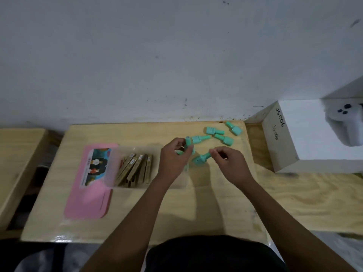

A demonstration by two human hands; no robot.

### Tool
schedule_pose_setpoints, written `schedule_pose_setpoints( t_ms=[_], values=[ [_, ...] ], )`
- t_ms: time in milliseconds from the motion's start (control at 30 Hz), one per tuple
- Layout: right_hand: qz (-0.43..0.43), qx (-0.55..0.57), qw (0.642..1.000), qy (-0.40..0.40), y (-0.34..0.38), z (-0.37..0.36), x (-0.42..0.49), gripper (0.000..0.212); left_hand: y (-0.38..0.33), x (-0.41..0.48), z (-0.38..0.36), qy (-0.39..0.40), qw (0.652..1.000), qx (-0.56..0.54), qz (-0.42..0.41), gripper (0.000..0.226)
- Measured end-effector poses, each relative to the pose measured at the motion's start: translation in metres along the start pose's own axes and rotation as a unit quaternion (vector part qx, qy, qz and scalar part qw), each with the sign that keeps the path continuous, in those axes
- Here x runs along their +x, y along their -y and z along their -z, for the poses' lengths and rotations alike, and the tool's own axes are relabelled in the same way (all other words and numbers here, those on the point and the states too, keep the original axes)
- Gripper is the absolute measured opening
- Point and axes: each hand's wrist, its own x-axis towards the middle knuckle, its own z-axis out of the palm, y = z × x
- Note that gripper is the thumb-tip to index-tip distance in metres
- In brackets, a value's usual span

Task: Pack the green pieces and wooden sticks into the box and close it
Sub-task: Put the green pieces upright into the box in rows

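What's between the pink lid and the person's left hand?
In the head view, the clear plastic box holding wooden sticks sits between the flat pink lid and the left hand.

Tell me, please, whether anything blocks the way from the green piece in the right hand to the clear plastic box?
Only the left hand, holding another green piece over the box's right end. The right hand's piece lies beside it.

One head-worn wide-angle view looks forward and steeply down from close above the desk (137, 213); it faces the wall (157, 55) behind it.
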Motion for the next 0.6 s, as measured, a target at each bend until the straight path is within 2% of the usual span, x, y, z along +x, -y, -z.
schedule_pose_setpoints(
  t_ms=[167, 300, 433, 600],
  values=[
    [0.021, -0.050, 0.998, 0.038, 0.019, -0.037, -0.005, 0.022, 0.019, -0.018, 0.030, -0.064, 0.998, 0.024, 0.009, 0.014],
    [0.051, -0.258, 0.963, 0.055, 0.028, -0.061, -0.010, 0.028, 0.038, -0.030, 0.046, -0.081, 0.995, 0.029, 0.042, 0.012],
    [0.075, -0.349, 0.931, 0.070, 0.025, -0.079, -0.013, 0.031, 0.055, -0.039, 0.054, -0.069, 0.996, 0.022, 0.056, 0.010],
    [0.093, -0.420, 0.902, 0.049, 0.016, -0.092, -0.020, 0.033, 0.070, -0.041, 0.056, -0.012, 0.997, 0.049, 0.066, 0.014]
  ],
)
